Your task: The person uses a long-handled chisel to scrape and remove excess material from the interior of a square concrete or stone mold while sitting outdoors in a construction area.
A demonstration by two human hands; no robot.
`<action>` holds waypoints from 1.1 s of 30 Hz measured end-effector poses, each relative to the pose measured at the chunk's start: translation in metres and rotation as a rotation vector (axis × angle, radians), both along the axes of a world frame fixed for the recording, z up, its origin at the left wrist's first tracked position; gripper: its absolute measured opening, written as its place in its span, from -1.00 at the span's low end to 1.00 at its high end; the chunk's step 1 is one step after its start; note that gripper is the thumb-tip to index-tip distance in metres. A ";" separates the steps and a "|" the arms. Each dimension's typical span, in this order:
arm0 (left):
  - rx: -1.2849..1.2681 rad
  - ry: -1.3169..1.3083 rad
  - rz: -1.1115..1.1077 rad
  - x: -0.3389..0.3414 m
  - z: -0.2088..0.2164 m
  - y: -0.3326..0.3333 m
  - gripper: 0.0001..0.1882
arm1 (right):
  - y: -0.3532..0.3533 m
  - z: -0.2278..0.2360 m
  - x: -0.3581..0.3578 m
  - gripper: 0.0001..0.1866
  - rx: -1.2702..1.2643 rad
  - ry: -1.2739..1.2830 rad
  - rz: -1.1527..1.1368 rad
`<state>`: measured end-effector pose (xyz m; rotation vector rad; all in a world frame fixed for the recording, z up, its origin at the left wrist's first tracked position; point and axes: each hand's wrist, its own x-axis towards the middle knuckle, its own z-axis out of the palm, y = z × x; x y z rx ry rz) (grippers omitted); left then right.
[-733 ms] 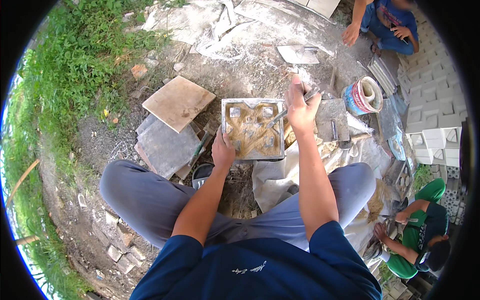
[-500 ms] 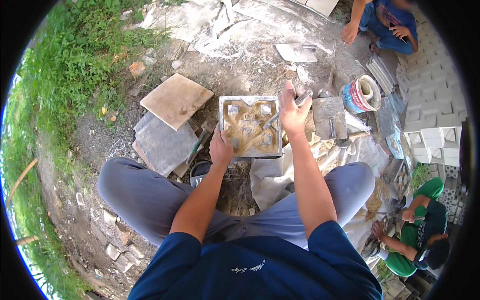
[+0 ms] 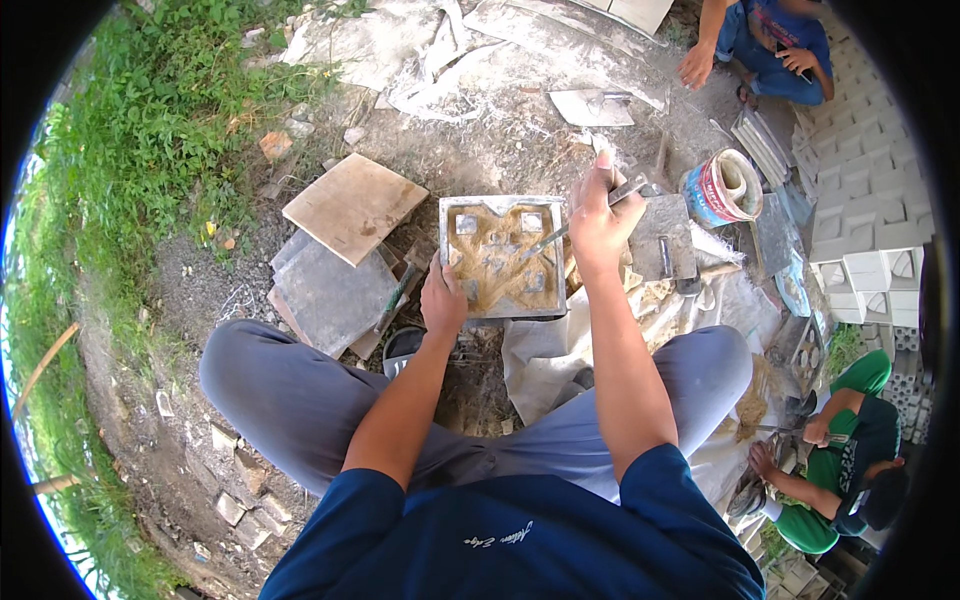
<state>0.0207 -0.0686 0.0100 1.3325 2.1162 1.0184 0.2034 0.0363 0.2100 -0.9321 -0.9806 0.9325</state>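
Note:
In front of my knees is a square grey mould [image 3: 447, 225] with sandy tan material [image 3: 497, 262] inside. Small raised grey squares show near its corners. My left hand [image 3: 442, 300] grips the mould's lower left edge, thumb along the rim. Just past the right rim, my right hand [image 3: 600, 222] is wrapped round a slim metal trowel-like tool [image 3: 546, 245], its thumb pointing away from me. The narrow blade slants down to the left over the tan material. I cannot tell whether its tip touches.
Flat slabs [image 3: 353, 208] lie stacked on the left. To the right are a grey hand float [image 3: 668, 240], a paint bucket [image 3: 722, 188] and a pale sheet [image 3: 540, 350]. Stacked pale blocks [image 3: 865, 220] line the far right. Two people [image 3: 785, 60] [image 3: 850, 450] sit at the right.
My right hand has moved a little away from me and to the right, and the tool's blade now shows longer over the mould. My left hand stays on the edge.

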 end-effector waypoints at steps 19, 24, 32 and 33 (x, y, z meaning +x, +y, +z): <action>-0.019 0.030 0.002 0.001 -0.002 0.000 -0.53 | -0.002 -0.015 -0.018 -0.49 0.007 -0.268 -0.123; 0.011 -0.005 -0.032 0.010 0.005 0.002 -0.53 | -0.009 -0.024 -0.013 -0.45 0.036 -0.295 -0.105; -0.040 -0.013 -0.028 0.007 0.004 0.002 -0.52 | -0.008 -0.020 -0.012 -0.45 0.021 -0.266 -0.116; -0.034 -0.014 -0.029 0.006 0.004 0.003 -0.52 | -0.006 -0.020 -0.014 -0.44 0.032 -0.296 -0.143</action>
